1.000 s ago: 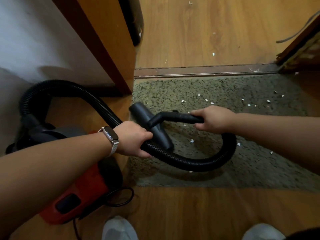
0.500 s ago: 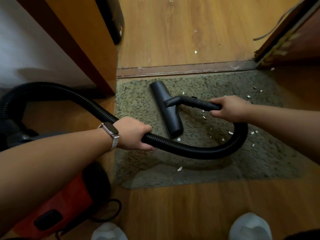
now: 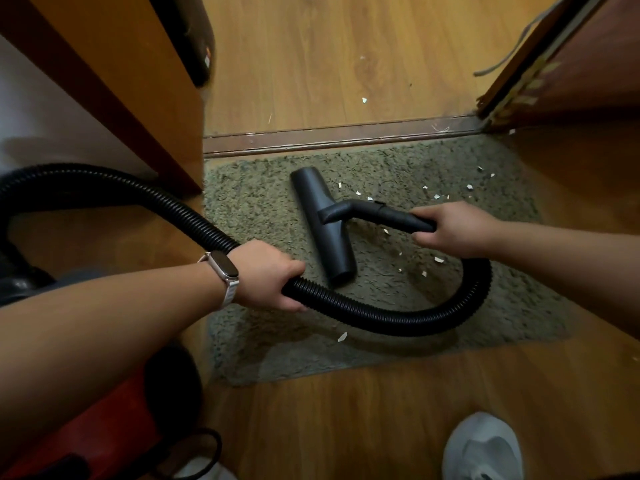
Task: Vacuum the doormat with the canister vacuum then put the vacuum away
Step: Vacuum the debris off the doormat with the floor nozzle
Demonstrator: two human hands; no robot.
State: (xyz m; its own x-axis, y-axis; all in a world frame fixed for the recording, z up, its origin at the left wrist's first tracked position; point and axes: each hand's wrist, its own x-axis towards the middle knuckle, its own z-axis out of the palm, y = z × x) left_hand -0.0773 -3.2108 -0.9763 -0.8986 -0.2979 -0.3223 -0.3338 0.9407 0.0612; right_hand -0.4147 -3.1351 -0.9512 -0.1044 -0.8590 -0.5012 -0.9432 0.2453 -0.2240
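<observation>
A: The hands?
B: Right hand [image 3: 457, 230], centre right, is wrapped round the wand [image 3: 391, 216]. Left hand [image 3: 270, 275], centre left, grips the hose [image 3: 398, 320].
A: And the nozzle [image 3: 323, 226]?
B: Mid-frame, flat on the mat [image 3: 249, 209], scraps [image 3: 439, 259] to its right. The red vacuum [image 3: 104, 410] sits lower left, beside the mat.

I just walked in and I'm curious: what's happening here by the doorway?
A person is vacuuming a green doormat. The right hand grips the rigid tube behind the black floor head, which rests on the mat; the left hand holds the ribbed hose. White scraps lie scattered on the mat, so the job is not finished. The red canister sits at lower left.
</observation>
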